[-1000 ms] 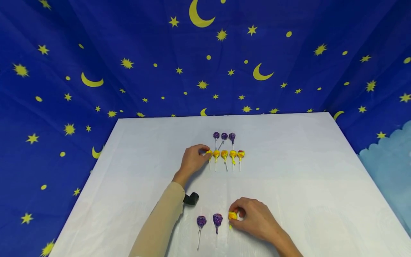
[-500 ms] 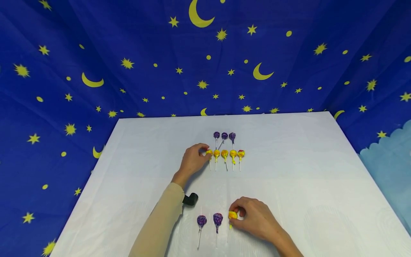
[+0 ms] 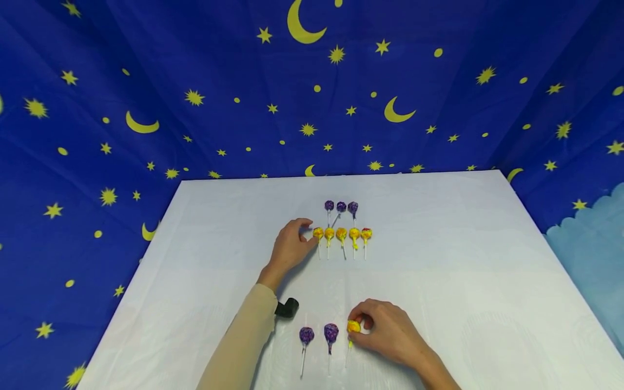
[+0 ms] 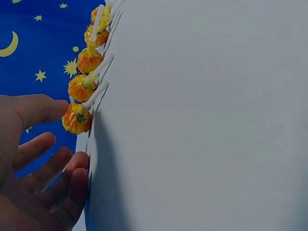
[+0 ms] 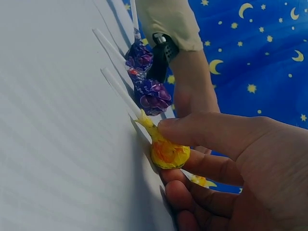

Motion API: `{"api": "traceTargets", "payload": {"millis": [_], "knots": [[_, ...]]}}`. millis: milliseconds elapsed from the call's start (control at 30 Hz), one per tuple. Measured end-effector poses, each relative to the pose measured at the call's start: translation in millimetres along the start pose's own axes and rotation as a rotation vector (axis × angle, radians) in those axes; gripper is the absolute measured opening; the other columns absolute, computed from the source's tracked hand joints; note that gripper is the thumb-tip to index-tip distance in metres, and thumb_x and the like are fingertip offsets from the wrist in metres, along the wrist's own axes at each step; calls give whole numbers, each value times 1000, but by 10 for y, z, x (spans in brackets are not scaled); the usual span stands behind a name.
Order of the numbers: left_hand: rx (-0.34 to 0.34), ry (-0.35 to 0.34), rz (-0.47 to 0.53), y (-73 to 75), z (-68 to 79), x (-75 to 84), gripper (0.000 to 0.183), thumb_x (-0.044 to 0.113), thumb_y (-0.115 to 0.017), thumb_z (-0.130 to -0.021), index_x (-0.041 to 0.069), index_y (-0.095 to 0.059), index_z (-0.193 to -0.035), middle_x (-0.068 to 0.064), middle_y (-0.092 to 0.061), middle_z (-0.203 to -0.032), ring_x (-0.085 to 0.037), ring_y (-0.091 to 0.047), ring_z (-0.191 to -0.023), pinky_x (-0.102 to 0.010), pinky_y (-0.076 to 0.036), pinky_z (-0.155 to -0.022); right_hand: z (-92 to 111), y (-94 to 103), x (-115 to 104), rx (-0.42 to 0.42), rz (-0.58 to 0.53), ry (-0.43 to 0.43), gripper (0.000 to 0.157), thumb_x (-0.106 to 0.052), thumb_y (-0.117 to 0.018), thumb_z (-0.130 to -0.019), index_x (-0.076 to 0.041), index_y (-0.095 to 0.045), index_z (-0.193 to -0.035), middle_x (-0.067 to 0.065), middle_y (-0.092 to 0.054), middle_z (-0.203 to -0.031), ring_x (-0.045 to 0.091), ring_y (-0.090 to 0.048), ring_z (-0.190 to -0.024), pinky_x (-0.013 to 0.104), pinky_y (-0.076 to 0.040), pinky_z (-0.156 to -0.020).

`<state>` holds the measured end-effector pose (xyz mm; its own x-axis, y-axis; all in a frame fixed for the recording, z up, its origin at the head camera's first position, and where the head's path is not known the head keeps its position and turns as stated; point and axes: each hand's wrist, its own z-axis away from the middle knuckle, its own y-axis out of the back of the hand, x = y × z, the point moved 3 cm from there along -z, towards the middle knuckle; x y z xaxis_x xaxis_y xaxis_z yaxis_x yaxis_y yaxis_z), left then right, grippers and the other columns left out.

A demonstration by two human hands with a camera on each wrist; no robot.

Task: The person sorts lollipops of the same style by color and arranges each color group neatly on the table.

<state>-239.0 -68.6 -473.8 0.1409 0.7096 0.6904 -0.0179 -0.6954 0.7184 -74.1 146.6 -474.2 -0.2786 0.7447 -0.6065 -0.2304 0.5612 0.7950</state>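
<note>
My left hand point(image 3: 290, 246) is beside the leftmost yellow lollipop point(image 3: 318, 233) of a row of several. In the left wrist view, the thumb tip touches or nearly touches that wrapped head point(image 4: 77, 118), while the other fingers are spread apart below it. Nearer to me, my right hand point(image 3: 387, 331) pinches another yellow lollipop point(image 5: 170, 154) between thumb and fingers, its white stick pointing toward me. Left of it lie two purple lollipops, one close by point(image 3: 331, 332) and one farther left point(image 3: 306, 336).
Behind the yellow row are three purple lollipops point(image 3: 341, 207), the middle one with a slanted stick. A dark wrist-camera mount point(image 3: 287, 307) juts from the left sleeve. The white table point(image 3: 439, 233) meets a blue star-patterned cloth point(image 3: 234, 135) at its far edge.
My left fingers have come off the head of the leftmost yellow lollipop and parted, the hand shifting slightly left. The right hand stays where it was, with its lollipop.
</note>
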Motion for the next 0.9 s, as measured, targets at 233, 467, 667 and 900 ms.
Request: {"api": "traceTargets", "payload": {"millis": [233, 467, 667, 900], "knots": [[-9, 19, 4, 21, 90, -41, 40, 28, -75, -84, 14, -60, -118, -2, -59, -107, -13, -52, -71, -33, -42, -67, 13, -13, 3, -10, -16, 5, 20, -36, -81, -73, -30, -68, -86, -20, -52, -73, 0, -47, -65, 25, -38, -61], [-55, 8, 22, 60, 190, -59, 37, 29, -75, -84, 14, -62, -115, -1, -61, -103, -14, -53, -73, -33, -43, -68, 11, -19, 7, -14, -14, 1, 19, -35, -81, -73, -30, -68, -86, -19, -52, -73, 0, -47, -66, 25, -38, -61], [-86, -54, -39, 117, 289, -20, 32, 28, -74, -86, 16, -67, -114, 0, -62, -100, -12, -50, -70, -33, -42, -65, 2, -10, 6, -20, -6, -5, 20, -36, -81, -73, -30, -68, -87, -19, -52, -73, 0, -47, -66, 25, -37, -61], [-88, -91, -19, 203, 418, 24, 28, 28, -72, -87, 14, -69, -111, 3, -65, -95, -11, -51, -68, -33, -42, -64, -10, -5, 2, -20, -4, -2, 20, -36, -81, -73, -30, -69, -87, -20, -52, -72, 0, -47, -65, 25, -38, -60]]}}
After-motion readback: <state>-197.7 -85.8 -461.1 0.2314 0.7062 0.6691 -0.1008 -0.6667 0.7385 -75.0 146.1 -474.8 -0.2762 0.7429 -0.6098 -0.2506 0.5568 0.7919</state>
